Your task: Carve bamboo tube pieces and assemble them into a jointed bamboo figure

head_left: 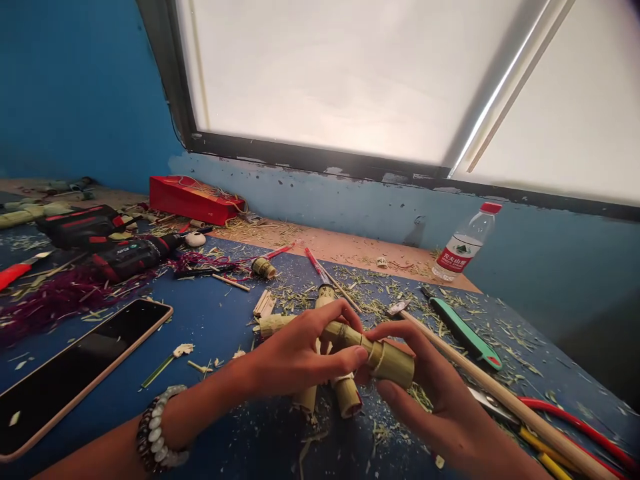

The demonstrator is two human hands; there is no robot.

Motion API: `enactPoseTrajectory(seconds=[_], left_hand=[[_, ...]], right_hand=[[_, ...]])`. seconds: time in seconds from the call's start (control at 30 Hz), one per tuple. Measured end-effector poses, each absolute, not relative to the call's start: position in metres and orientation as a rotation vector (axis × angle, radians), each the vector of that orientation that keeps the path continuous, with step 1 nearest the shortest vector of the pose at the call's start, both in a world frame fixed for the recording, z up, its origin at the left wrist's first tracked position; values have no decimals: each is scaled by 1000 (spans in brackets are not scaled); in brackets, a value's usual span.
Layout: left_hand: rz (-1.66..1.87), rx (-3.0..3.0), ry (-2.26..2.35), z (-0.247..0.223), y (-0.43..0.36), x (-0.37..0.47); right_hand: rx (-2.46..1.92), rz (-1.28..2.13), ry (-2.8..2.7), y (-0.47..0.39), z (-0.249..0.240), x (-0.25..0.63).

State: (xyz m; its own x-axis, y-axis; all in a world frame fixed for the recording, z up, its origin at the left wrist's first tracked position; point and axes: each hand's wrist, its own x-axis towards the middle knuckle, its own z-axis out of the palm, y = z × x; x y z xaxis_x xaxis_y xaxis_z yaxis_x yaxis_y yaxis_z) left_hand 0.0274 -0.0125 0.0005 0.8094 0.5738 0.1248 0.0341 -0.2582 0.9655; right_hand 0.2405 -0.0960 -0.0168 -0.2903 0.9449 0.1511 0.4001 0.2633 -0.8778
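Observation:
A jointed figure made of bamboo tubes lies across the middle of the blue table, with arm-like tubes to both sides and two leg-like tubes below. My left hand, with a beaded bracelet at its wrist, grips the tubes on the figure's right side between thumb and fingers. My right hand closes around the wide end tube on that side, fingers above and thumb below. My left hand hides much of the figure's middle. A small marked bamboo piece shows behind it.
A wooden rod slants beside my right hand, near a green-handled tool and red-handled pliers. A water bottle stands at the back right. At left lie a phone, a power drill and a red box. Shavings litter the table.

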Motion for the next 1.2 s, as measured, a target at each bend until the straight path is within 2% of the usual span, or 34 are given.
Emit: enactPoseTrajectory(seconds=[0.33,0.7,1.0,1.2], left_hand=[[645,1801,524,4,-13,27],[612,1612,353,3,-14,23],[743,1741,499,0,-12,24],[794,1841,476,0,-10,26]], right_hand=[[-1245,957,-1873,-98,-12,243],[-1117,961,-1762,-96,-16,244],[-1113,716,-1707,-95,-17,242],[-1146,746,-1653,-97,-16,240]])
